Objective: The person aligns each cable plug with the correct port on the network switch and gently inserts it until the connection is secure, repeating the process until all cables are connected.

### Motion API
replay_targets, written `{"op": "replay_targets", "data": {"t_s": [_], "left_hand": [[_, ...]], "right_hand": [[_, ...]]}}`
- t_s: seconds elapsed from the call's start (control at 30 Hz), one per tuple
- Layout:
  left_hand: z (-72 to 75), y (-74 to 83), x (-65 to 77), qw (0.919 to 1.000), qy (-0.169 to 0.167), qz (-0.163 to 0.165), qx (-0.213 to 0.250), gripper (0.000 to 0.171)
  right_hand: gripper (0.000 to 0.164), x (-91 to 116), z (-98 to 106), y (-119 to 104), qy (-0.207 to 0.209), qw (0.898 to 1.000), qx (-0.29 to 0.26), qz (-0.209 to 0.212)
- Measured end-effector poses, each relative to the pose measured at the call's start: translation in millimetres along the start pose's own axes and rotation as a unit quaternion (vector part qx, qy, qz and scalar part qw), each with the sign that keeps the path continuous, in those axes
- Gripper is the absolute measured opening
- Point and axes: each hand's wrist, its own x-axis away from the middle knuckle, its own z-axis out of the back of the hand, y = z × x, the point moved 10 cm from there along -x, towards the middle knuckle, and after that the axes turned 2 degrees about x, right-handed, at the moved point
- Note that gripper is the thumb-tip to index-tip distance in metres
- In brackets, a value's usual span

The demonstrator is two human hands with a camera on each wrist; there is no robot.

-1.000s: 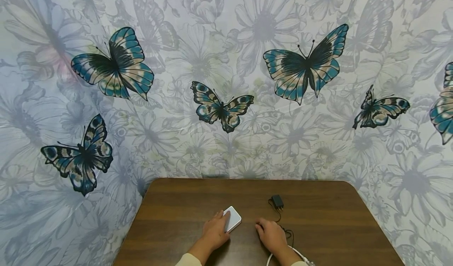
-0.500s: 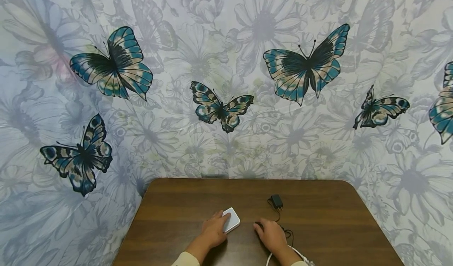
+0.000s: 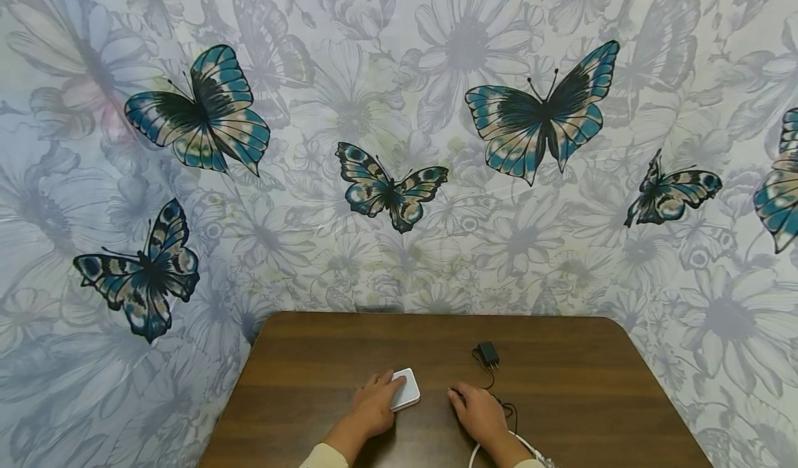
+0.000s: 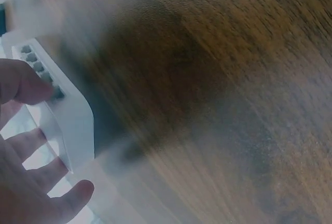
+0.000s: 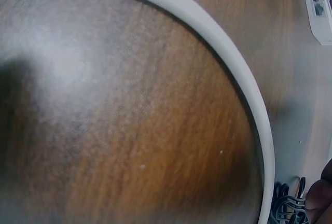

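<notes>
My left hand (image 3: 374, 407) holds a small white network switch (image 3: 406, 392) near the middle of the table. In the left wrist view, the thumb lies against the row of ports on the switch (image 4: 78, 125), while the other fingers spread across its body. To the right, my right hand (image 3: 479, 412) rests low over the table with curled fingers. A dark bit of the black power cord (image 3: 511, 412) appears pinched between its thumb and forefinger, though the cord's end is mostly hidden. Only fingertips (image 5: 319, 198) show in the right wrist view, beside bundled black cord (image 5: 288, 206).
A black power adapter (image 3: 488, 354) lies beyond my right hand, its prongs facing the person. A thick white cable (image 5: 223, 42) curves under the right wrist. The brown wooden table (image 3: 312, 350) meets a butterfly-patterned wall (image 3: 399, 267) at the back.
My left hand has shifted the network switch slightly left and toward the person, turning it a little. The right hand stays nearly in place.
</notes>
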Motion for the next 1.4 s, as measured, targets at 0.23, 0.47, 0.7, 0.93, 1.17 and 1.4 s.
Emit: {"op": "replay_targets", "data": {"t_s": [0.23,0.47,0.7,0.93,1.17,1.4], "left_hand": [[-3.0,0.8,1.4,0.9998,-0.005,-0.008,-0.019,0.075],[-5.9,1.1,0.1,0.9995,0.004,-0.021,-0.024,0.079],[-10.4,0.5,-0.9,0.9998,-0.012,-0.013,-0.009,0.084],[-9.0,5.6,-0.1,0.9998,-0.005,-0.016,-0.009,0.089],[-9.5,9.1,-1.5,0.9997,-0.003,-0.022,0.007,0.087],[-10.0,15.5,-3.3,0.9993,0.003,-0.038,-0.003,0.076]], "right_hand": [[0.018,1,-1,2,0.001,1.000,0.005,-0.002],[0.009,3,-2,3,0.013,1.000,0.017,-0.001],[0.008,3,-2,2,0.001,1.000,0.007,-0.003],[0.011,3,-1,2,0.004,1.000,0.004,-0.004],[0.011,3,-3,5,0.007,1.000,0.012,-0.004],[0.010,2,-5,4,-0.003,1.000,0.000,-0.001]]}}
